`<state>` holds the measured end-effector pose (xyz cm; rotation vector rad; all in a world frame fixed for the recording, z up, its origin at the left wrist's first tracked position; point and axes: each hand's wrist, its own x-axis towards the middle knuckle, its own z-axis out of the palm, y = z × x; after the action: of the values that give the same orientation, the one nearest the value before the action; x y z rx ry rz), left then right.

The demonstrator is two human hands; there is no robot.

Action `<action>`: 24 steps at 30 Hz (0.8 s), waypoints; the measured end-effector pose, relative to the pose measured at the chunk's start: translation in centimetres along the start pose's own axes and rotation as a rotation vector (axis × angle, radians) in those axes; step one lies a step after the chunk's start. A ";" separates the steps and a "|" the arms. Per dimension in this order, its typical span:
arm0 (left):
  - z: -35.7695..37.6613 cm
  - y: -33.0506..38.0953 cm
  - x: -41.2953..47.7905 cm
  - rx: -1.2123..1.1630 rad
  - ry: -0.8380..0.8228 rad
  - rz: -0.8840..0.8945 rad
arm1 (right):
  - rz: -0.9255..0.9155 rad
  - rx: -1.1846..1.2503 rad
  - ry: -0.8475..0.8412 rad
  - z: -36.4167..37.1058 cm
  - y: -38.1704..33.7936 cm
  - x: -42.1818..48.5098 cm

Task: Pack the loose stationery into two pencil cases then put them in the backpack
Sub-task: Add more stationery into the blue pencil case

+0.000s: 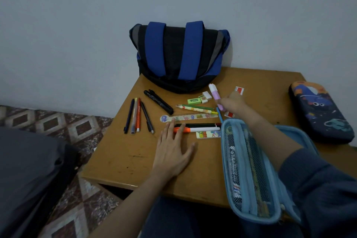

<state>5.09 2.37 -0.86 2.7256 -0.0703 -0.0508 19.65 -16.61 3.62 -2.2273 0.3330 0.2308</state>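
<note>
A light blue pencil case (251,170) lies open at the table's near right, with pens and pencils behind its mesh pocket. My right hand (233,103) reaches over it and is shut on a pink and white pen (216,94). My left hand (173,150) rests flat and open on the table, fingertips on an orange marker (185,130) and next to a pastel ruler (190,117). A dark blue printed pencil case (320,112) lies closed at the right edge. A blue and black backpack (180,54) leans against the wall at the back.
Loose on the wooden table (125,156) are several pens (138,116), two black markers (158,101), erasers (201,99), pencils (197,108) and a small printed card (208,134). A dark bag (31,176) sits on the patterned floor at the left.
</note>
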 end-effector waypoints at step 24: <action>0.1 1.1 -0.9 -0.029 0.217 0.020 | 0.023 0.510 -0.163 -7.1 5.9 -12.3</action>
<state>4.10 1.32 -0.50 2.6827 -0.0335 0.2465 6.50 -23.79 7.16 -1.6918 0.2911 0.3006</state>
